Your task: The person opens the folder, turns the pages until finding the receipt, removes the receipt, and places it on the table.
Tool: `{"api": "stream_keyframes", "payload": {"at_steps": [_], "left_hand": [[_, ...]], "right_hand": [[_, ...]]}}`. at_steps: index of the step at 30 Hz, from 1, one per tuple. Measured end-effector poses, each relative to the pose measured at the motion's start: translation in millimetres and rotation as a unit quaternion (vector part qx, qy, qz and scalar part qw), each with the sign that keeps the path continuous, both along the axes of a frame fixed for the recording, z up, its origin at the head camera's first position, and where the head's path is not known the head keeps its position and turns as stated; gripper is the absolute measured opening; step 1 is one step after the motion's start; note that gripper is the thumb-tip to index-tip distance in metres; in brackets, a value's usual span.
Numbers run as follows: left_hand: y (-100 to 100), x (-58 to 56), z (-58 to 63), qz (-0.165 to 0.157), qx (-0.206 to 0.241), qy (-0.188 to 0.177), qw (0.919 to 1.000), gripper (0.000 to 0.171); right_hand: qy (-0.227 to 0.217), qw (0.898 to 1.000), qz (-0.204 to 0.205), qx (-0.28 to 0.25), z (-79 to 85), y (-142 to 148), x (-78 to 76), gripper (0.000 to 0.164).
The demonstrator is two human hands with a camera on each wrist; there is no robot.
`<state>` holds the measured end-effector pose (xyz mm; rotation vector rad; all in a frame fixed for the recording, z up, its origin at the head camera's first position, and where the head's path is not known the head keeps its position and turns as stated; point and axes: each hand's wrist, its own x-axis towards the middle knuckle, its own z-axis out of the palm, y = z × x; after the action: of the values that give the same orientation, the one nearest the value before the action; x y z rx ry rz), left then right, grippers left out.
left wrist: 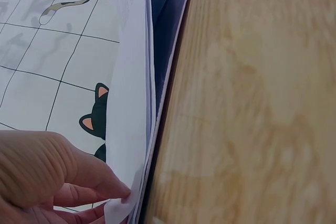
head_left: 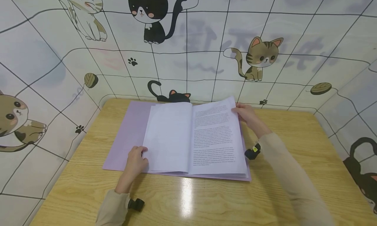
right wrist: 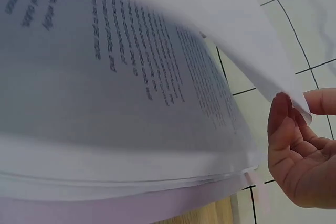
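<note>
The right hand pinches the printed page by its upper outer corner, presumably to part it from the sheets beneath; the left hand pinches the outer edge of the pale left page, probably to steady that side; both pages lie within an open lilac folder on the wood-grain bench, near its far edge; white grid-lined walls with cartoon cats enclose three sides

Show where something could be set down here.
Bare table: left of the purple folder, in front of it between left sleeve and right sleeve, and right of that sleeve, up to the cat-print backdrop. Crowded: the folder, with pages, left hand and right hand.
</note>
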<state>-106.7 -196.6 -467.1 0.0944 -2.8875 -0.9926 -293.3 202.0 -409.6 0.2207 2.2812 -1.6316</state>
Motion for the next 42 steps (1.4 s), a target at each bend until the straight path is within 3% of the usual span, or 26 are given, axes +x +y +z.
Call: {"api": "stream_keyframes", "payload": {"at_steps": [13,30,42], "left_hand": [[1,-0.1,-0.6,0.006,0.004,0.001,1.0000,0.031],[-3,2.7,-2.0,0.009,0.014,0.009,0.9998,0.027],[-3,3.0,-2.6,0.008,0.009,0.001,0.9999,0.028]], "right_hand": [[0.007,0.996,0.079,-0.035,13.1,-2,26.5,0.047],[0.001,0.989,0.114,-0.089,21.9,-11,58.8,0.050],[-0.001,0.984,0.130,-0.120,28.8,-25,72.2,0.051]]}}
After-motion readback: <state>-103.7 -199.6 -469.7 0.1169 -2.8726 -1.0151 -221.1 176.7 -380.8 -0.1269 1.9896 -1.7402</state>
